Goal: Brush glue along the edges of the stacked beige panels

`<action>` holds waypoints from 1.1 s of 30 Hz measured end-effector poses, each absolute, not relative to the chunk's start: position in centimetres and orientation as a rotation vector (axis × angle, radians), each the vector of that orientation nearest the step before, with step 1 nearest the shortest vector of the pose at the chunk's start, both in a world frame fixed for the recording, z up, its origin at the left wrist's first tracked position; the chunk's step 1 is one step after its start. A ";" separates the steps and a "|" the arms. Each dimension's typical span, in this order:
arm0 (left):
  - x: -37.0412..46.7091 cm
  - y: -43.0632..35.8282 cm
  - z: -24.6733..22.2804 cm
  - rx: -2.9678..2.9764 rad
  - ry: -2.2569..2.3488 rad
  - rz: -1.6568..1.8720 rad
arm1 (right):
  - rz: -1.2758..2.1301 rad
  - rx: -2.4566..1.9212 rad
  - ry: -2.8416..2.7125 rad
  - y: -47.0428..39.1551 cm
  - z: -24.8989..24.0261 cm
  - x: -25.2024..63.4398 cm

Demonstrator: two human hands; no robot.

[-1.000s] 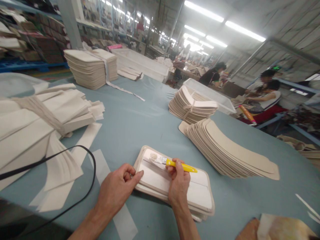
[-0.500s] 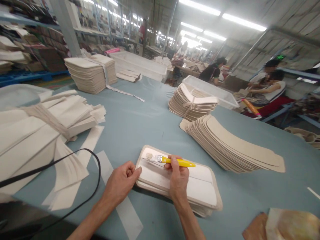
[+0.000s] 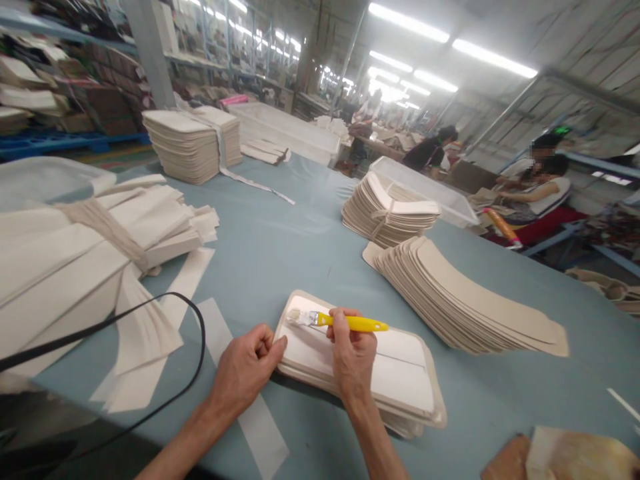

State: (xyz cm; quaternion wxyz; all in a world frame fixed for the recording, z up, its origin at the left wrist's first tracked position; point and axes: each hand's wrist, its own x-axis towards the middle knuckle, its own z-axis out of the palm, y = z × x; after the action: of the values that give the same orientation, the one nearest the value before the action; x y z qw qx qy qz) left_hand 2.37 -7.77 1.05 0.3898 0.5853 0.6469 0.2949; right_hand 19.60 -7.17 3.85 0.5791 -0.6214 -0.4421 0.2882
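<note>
A yellow-handled paintbrush (image 3: 367, 324) is gripped in my right hand (image 3: 354, 357), its pale bristles at the left end of the top panel. That white panel with a beige border (image 3: 405, 380) tops a small stack of similar rounded panels on the table. A dark line runs lengthwise across its white face. My left hand (image 3: 250, 363) is closed at the stack's left edge, thumb and curled fingers pinching the rim of a panel. How many layers the fingers hold is hidden.
Fanned beige curved pieces (image 3: 480, 293) lie to the right, a tied bundle (image 3: 385, 207) behind them. Cream strips (image 3: 75, 267) and a black cord (image 3: 197, 333) are at left. A tall tied stack (image 3: 190, 147) stands farther back on the blue-green table (image 3: 280, 247). Other people sit beyond.
The brush has shifted slightly left and down, its bristles now over the panel's left end. My left hand keeps its place at the edge. The whole view has moved a little.
</note>
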 end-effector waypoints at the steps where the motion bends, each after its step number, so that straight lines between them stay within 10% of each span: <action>1: 2.4 -7.9 1.0 1.490 1.646 0.757 | 0.673 -1.451 -1.040 -7.2 3.8 19.5; 33: 1.9 -7.9 0.6 1.639 1.731 0.844 | 0.093 -1.861 -1.437 -12.4 6.3 33.7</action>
State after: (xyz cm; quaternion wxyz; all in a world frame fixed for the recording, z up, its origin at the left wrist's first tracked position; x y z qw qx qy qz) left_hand 1.92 -7.92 0.57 0.3018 0.6179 0.6525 0.3184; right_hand 33.74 -12.38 6.28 0.3841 -0.7302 -0.5638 0.0364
